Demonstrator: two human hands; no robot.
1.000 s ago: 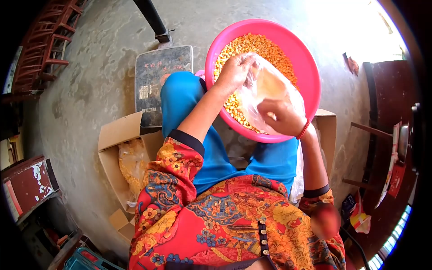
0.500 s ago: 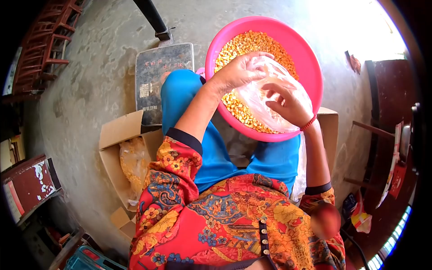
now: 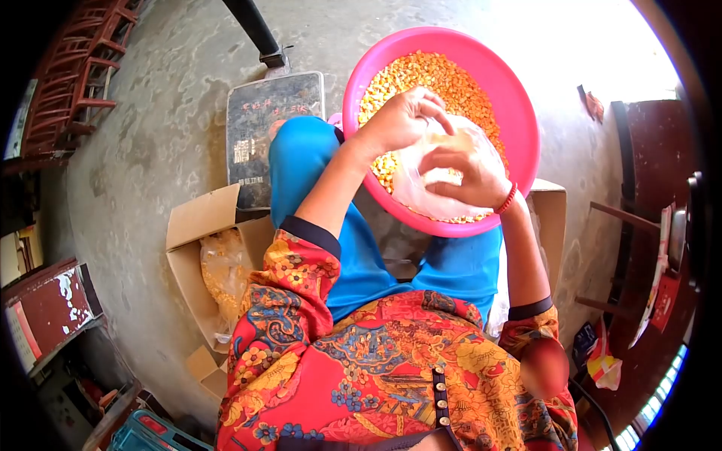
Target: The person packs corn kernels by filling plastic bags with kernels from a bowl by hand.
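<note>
A pink basin (image 3: 521,169) of yellow-orange corn kernels (image 3: 429,71) rests by my knees. Over the kernels lies a clear plastic bag (image 3: 412,177). My left hand (image 3: 402,122) is closed, its fingers pinching the upper edge of the bag. My right hand (image 3: 470,177), with a red bracelet at the wrist, is against the bag; its thumb and fingers are apart in a curve. Whether those fingers are inside the bag or on top of it, I cannot tell.
A platform scale (image 3: 274,135) with a black post stands on the concrete floor at left. Beside my left leg is a cardboard box (image 3: 199,282) holding a bag of kernels (image 3: 224,278). Another carton (image 3: 550,225) is at right. Wooden stools (image 3: 75,83) stand far left.
My left hand's fingers have closed on the bag's edge. My right hand has shifted slightly left and down, its fingers now curved toward the thumb. The bag has changed shape.
</note>
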